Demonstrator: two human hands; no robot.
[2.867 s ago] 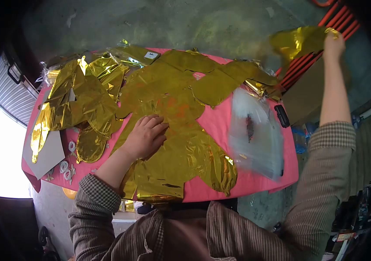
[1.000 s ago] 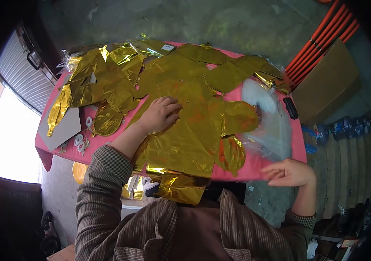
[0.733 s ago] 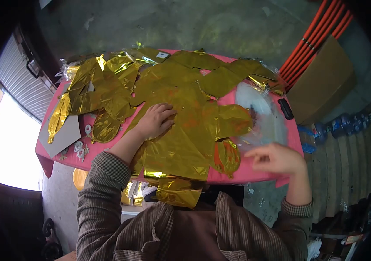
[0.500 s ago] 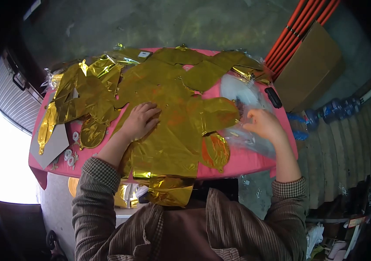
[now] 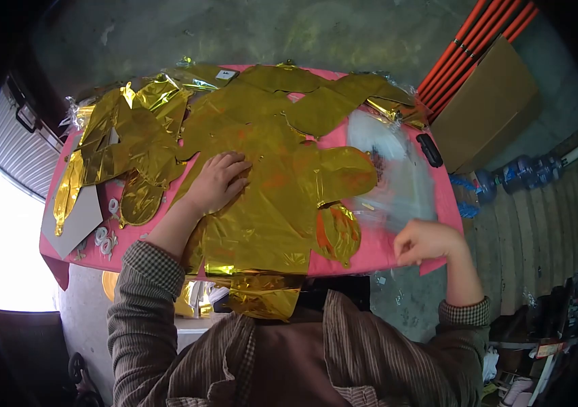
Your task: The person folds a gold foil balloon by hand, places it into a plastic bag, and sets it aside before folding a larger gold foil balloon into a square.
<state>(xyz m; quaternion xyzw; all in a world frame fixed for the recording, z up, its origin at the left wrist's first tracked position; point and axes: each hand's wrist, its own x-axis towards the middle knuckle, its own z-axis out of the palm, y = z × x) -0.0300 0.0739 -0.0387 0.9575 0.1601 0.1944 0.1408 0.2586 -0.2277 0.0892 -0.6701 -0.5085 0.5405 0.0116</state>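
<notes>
A large flat gold foil balloon [image 5: 262, 203] with rounded lobes covers the middle of the pink-covered table [image 5: 397, 261], and its lower end hangs over the near edge. My left hand [image 5: 220, 182] lies on the foil, palm down with fingers stretched out. Near the right front corner, my right hand [image 5: 428, 242] is closed, thumb against curled fingers; anything inside is too small or hidden to make out. Clear plastic bags [image 5: 397, 183] lie between that hand and the balloon's right lobe. On them, close to the lobe, is a small pale strip [image 5: 368, 206].
More crumpled gold foil balloons [image 5: 116, 142] lie at the left, above a grey card [image 5: 75, 224]. White ribbon rolls [image 5: 104, 241] sit near the left front. A black object [image 5: 428, 150] rests at the right edge. Beyond stand a cardboard sheet [image 5: 489, 108] and orange poles [image 5: 465, 57].
My right hand has moved from beside the balloon's right lobe toward the table's near right corner. My left hand stays on the foil. The plastic bags look blurred and slightly shifted.
</notes>
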